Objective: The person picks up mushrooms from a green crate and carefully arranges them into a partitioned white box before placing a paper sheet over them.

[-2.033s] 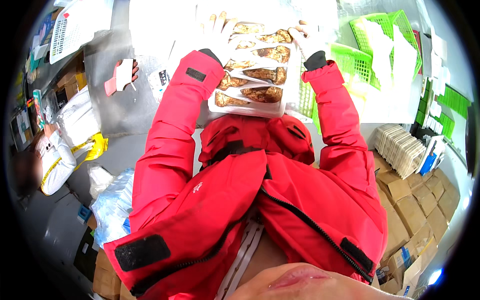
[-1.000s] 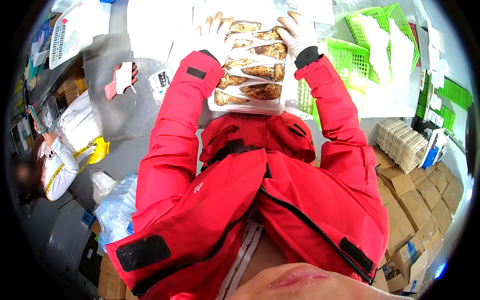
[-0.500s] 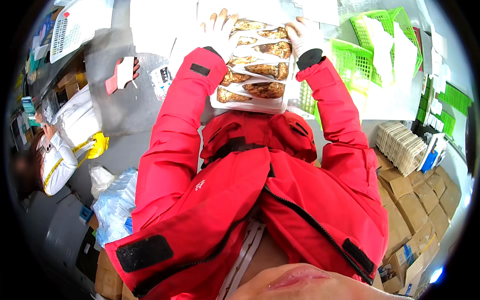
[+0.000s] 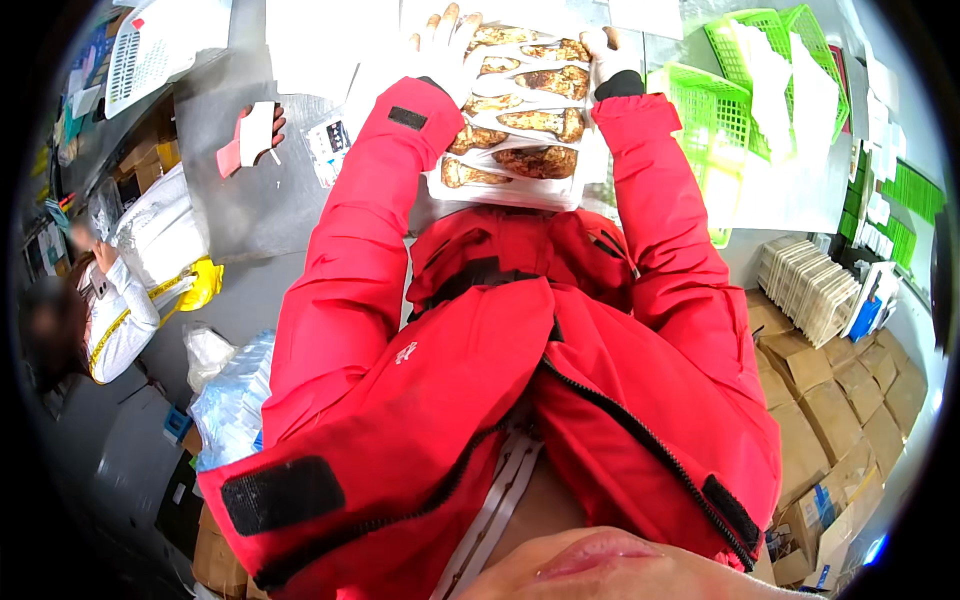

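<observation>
A white tray (image 4: pixel 507 196) lies on the metal table before me, its long side pointing away from my body. Several long brown-and-white mushrooms (image 4: pixel 537 162) lie crosswise in it, with white strips between the rows. My left hand (image 4: pixel 445 42), in a pale glove with bare fingertips, lies along the tray's far left side with its fingers stretched out. At the far right corner my gloved right hand (image 4: pixel 603 55) has its thumb and fingers bent in by the mushrooms. Whatever they pinch is too small to make out.
Green plastic baskets (image 4: pixel 708 110) stand right of the tray. Left on the metal table (image 4: pixel 215 205) lie a hand-shaped item with a white card (image 4: pixel 257 132) and a printed label (image 4: pixel 327 150). A person (image 4: pixel 125 310) is at far left. Cardboard boxes (image 4: pixel 835 420) fill the lower right.
The whole view has shifted slightly, so the tray and table sit higher in the picture. My right hand's fingers look more bent at the tray's corner. My left hand stays at the left side.
</observation>
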The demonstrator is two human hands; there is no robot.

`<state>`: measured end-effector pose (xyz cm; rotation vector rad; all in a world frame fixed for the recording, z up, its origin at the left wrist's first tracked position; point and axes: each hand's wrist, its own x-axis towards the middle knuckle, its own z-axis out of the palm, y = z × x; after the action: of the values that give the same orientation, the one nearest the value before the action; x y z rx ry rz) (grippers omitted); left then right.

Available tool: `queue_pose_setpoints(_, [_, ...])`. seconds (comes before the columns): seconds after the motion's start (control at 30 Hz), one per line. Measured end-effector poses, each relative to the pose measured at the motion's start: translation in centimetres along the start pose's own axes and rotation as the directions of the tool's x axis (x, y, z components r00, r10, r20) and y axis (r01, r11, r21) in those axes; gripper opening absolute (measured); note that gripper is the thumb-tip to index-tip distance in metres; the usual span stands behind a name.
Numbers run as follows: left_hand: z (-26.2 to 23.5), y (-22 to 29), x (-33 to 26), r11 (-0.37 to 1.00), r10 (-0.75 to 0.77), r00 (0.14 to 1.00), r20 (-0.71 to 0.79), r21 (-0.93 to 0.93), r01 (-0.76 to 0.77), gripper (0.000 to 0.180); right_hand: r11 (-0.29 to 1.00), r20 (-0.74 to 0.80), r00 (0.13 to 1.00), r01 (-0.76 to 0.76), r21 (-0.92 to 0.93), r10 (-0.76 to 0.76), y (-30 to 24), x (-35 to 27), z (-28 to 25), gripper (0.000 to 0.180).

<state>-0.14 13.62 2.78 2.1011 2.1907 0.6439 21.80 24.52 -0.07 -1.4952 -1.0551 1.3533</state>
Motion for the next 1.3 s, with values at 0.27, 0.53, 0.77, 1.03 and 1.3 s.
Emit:
queue_pose_setpoints(0.27, [-4.2, 2.3, -4.2, 0.992, -0.087, 0.996, -0.01, -0.097, 0.086, 0.05, 0.979, 0.204, 0.959, -0.203, 0.016, 0.196, 0.3, 2.3, 0.8, 0.063])
queue_pose_setpoints(0.53, [-1.9, 3.9, -8.2, 0.995, 0.004, 0.979, 0.206, 0.092, -0.023, 0.057, 0.984, 0.117, 0.983, 0.15, -0.098, -0.139, -0.4, 0.7, -1.9, 0.052])
queue_pose_setpoints(0.77, [-2.6, 3.5, -7.9, 0.986, -0.029, 0.997, 0.07, -0.161, 0.04, 0.056, 0.951, 0.369, 0.888, 0.308, -0.038, -0.273, -5.7, -8.9, -1.6, 0.026])
queue_pose_setpoints(1.03, [-3.3, 0.6, -14.7, 0.983, -0.15, 0.943, -0.297, -0.148, 0.11, 0.042, 0.368, 0.811, 0.351, 0.912, -0.182, -0.469, -2.4, -15.0, 1.3, 0.031])
queue_pose_setpoints(1.3, [-2.1, 4.1, -16.8, 0.868, -0.404, 0.903, -0.145, -0.374, 0.328, 0.045, 0.356, 0.862, 0.459, 0.859, -0.369, -0.216, -2.6, -16.6, 4.5, 0.059])
